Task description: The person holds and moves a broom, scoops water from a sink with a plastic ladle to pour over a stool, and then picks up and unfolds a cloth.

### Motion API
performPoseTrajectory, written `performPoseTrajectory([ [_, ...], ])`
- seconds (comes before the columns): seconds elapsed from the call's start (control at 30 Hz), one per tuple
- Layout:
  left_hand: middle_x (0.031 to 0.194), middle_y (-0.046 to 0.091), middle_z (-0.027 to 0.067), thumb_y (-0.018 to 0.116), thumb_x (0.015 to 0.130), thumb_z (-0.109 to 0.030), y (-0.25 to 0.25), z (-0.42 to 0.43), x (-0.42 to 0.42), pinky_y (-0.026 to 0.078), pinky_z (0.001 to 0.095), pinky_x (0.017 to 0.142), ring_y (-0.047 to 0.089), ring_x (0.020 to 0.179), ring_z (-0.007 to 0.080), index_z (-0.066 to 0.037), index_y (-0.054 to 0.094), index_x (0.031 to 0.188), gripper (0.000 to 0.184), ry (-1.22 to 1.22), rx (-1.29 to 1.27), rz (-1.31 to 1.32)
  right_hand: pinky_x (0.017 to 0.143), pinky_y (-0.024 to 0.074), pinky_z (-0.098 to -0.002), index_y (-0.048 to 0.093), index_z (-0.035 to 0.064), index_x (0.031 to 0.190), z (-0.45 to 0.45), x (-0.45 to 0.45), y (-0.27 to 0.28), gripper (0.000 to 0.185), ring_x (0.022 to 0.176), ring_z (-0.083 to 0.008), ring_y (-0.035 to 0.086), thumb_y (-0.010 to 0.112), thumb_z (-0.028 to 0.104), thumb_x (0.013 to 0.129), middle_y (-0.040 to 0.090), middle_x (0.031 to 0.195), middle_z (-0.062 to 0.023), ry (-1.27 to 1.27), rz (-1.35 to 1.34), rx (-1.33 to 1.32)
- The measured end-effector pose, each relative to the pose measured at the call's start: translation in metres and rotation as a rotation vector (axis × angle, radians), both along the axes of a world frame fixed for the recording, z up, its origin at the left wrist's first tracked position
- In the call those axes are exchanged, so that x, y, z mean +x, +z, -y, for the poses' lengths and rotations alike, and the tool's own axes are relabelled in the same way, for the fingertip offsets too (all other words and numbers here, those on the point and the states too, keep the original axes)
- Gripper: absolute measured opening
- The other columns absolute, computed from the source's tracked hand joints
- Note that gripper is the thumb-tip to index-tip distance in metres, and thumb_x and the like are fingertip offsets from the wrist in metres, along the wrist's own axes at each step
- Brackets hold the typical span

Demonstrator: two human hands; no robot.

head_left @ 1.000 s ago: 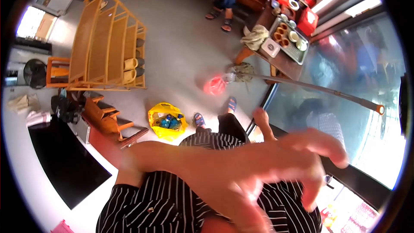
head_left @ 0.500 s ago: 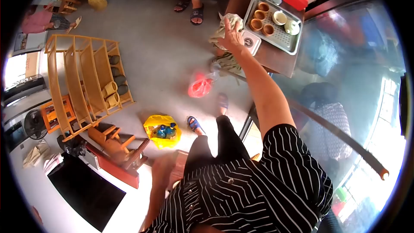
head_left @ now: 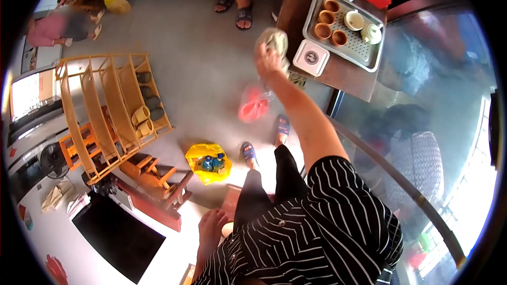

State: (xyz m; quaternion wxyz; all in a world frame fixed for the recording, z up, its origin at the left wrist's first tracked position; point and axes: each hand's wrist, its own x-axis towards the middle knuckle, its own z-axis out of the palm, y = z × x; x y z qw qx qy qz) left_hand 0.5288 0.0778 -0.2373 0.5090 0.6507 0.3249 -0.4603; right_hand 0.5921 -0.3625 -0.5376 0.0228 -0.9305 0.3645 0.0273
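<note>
My right hand (head_left: 269,60) is closed on a bunched pale cloth (head_left: 275,41), held off the left edge of the dark wooden table (head_left: 290,18). On that table, beside the cloth, sit a square white box (head_left: 311,58) with a round dark mark and a metal tray (head_left: 351,53) bearing several brown cups, a pale bowl and a small teapot (head_left: 372,34). My left hand (head_left: 212,220) is low, near my waist, with its fingers curled. Whether anything lies inside those fingers is too small to tell.
A wooden shoe rack (head_left: 113,111) stands at the left. On the floor are a yellow bag (head_left: 209,164) of bottles and a red plastic bag (head_left: 254,108). A mop pole (head_left: 391,171) slants at the right. One person's sandalled feet (head_left: 244,16) are ahead; another person (head_left: 50,29) is far left.
The cloth has come off the table in my right hand and moved slightly left over the floor. My left hand has shifted a little to the right.
</note>
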Motion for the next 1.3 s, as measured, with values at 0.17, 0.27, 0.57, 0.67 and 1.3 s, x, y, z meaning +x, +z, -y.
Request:
performPoseTrajectory([
  [0.17,0.096,0.055,0.0078,0.057,0.084,-0.019,-0.010,0.000,0.026,0.046,0.0387,0.081,0.054,0.092,0.0233,-0.004,0.052,0.096,0.020,-0.152,-0.109,0.023,0.080,0.0447,-0.0379,0.060,0.0124,0.080,-0.091,-0.044,0.056,0.013,0.098,-0.0329,0.046,0.059,0.015,0.067,0.058,0.088,-0.0092,-0.141,0.525,0.753],
  [0.27,0.099,0.052,0.0104,0.054,0.086,-0.018,-0.033,-0.015,0.045,0.048,0.0377,0.080,0.054,0.096,0.0242,0.001,0.051,0.102,0.025,-0.145,-0.162,-0.043,0.064,0.0465,-0.0308,0.061,0.0095,0.085,-0.150,-0.088,0.099,0.025,0.072,-0.0220,0.056,0.061,0.011,0.060,0.058,0.070,-0.0087,-0.245,0.642,1.142],
  [0.57,0.122,0.041,0.0178,0.044,0.080,-0.061,-0.093,0.012,0.089,0.039,0.0541,0.089,0.043,0.111,0.0369,-0.006,0.023,0.133,0.079,-0.393,-0.476,-0.679,0.079,0.0447,-0.0265,0.059,0.0104,0.095,-0.319,-0.168,0.236,0.032,0.089,-0.0146,0.054,0.063,0.003,0.065,0.056,0.089,-0.0017,-0.660,1.191,1.617],
  [0.67,0.129,0.040,0.0163,0.030,0.080,-0.067,-0.028,0.051,0.066,0.038,0.0472,0.094,0.043,0.116,0.0322,-0.006,0.036,0.128,0.078,-0.422,-0.644,-0.865,0.087,0.0395,-0.0312,0.059,0.0090,0.097,-0.348,-0.171,0.281,0.033,0.101,-0.0215,0.050,0.062,0.007,0.064,0.048,0.107,-0.0087,-0.460,1.180,1.626],
  [1.3,0.107,0.055,0.0127,0.056,0.080,-0.008,0.113,0.096,-0.101,0.045,0.0398,0.086,0.055,0.099,0.0264,-0.001,0.047,0.114,0.036,-0.960,-0.998,-0.417,0.094,0.0337,-0.0341,0.048,0.0043,0.114,-0.437,-0.327,0.379,0.050,0.105,-0.0225,0.046,0.057,0.006,0.065,0.050,0.108,-0.0101,-0.564,1.490,0.392],
])
